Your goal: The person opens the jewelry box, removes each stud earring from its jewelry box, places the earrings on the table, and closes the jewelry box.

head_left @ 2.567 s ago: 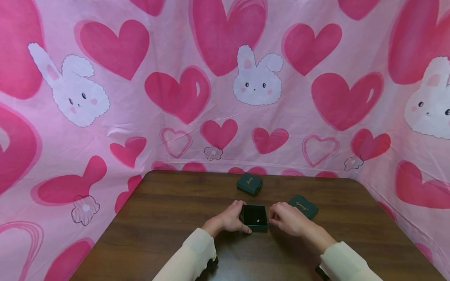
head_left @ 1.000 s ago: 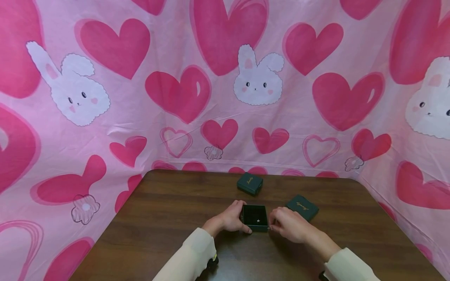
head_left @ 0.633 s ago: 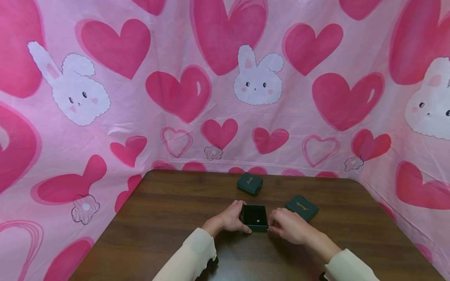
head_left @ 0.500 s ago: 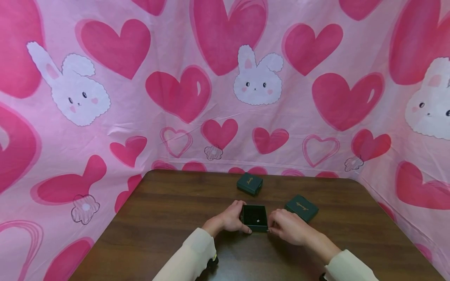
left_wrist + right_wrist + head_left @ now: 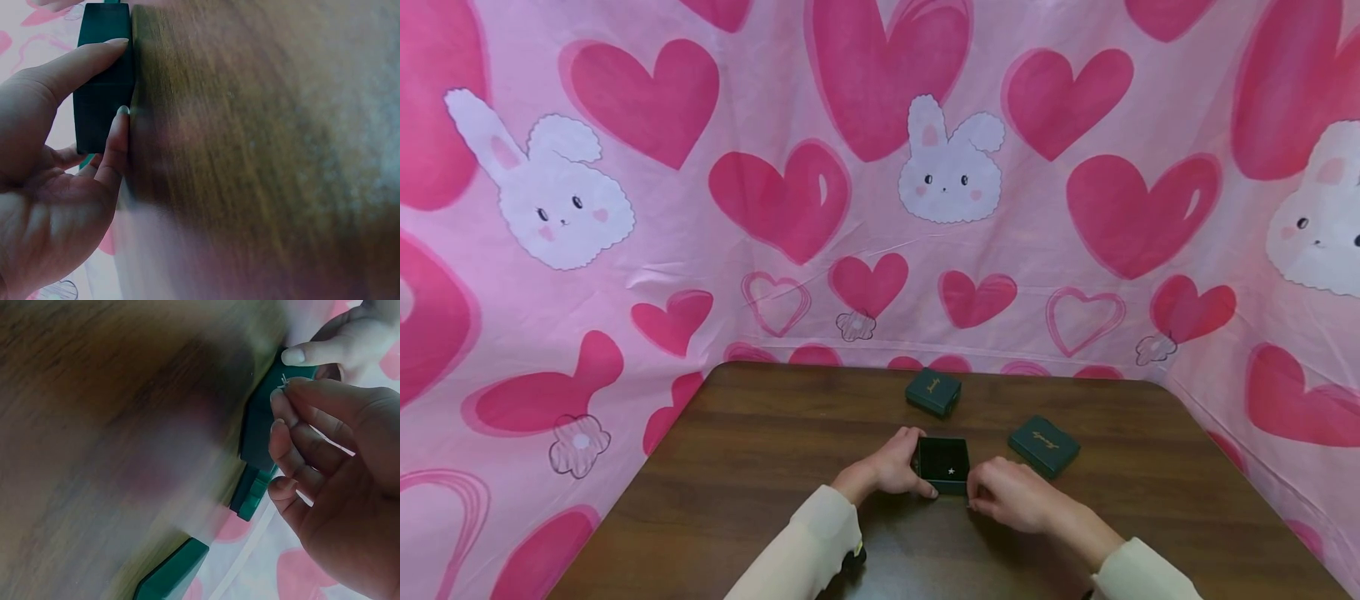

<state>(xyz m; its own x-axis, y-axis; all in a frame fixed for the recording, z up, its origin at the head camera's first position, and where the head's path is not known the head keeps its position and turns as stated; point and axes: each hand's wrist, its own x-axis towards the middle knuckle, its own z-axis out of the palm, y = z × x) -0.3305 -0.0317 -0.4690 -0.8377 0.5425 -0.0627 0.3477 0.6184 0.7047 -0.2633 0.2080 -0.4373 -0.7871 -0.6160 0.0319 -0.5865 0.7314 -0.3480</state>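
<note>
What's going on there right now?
A person's left hand holds an open dark green box on the wooden table, thumb along its front. Their right hand, at the box's near right corner, pinches a small silvery piece, too tiny to make out fully. A small star-shaped piece shows in the box's dark inside. One gold-lettered green box or lid sits behind the open box; a second gold-lettered piece lies off to its right.

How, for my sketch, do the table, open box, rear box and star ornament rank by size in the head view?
Wooden table
Open green box, though nearer the camera
Rear green box
Star ornament
</note>
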